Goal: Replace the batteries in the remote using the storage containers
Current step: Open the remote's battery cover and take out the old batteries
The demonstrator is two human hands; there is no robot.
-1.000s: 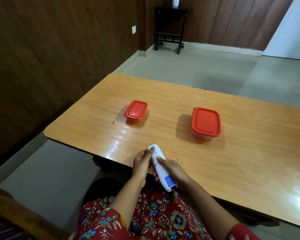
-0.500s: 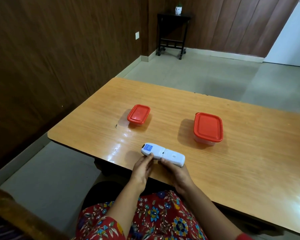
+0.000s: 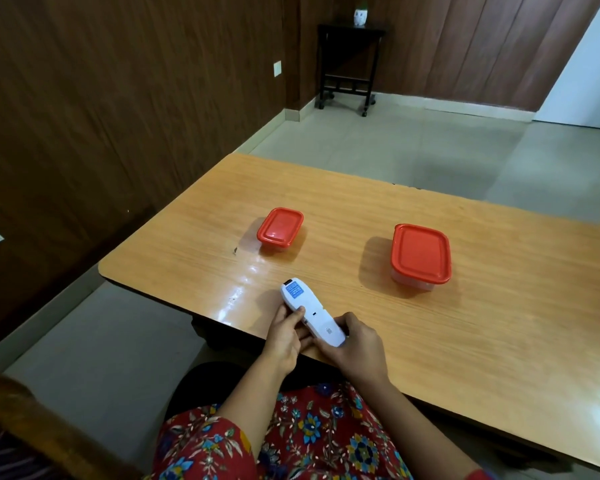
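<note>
A white remote [image 3: 310, 311] lies back side up near the table's front edge, its blue label at the far end. My left hand [image 3: 286, 336] grips its left side, thumb on the back cover. My right hand [image 3: 355, 342] holds its near end. Two closed containers with red lids stand farther back: a small container [image 3: 280, 227] to the left and a larger container [image 3: 421, 254] to the right. Their contents are hidden.
The wooden table [image 3: 499, 323] runs off to the right, and its rounded left corner is near the wall. A dark wood-panelled wall stands on the left. A small black side table [image 3: 349, 64] stands in the far corner. A chair back [image 3: 32, 427] sits at lower left.
The remote has swung from lying crosswise to pointing away from me at a slant. Both hands have closed around it, the left thumb now on its back.
</note>
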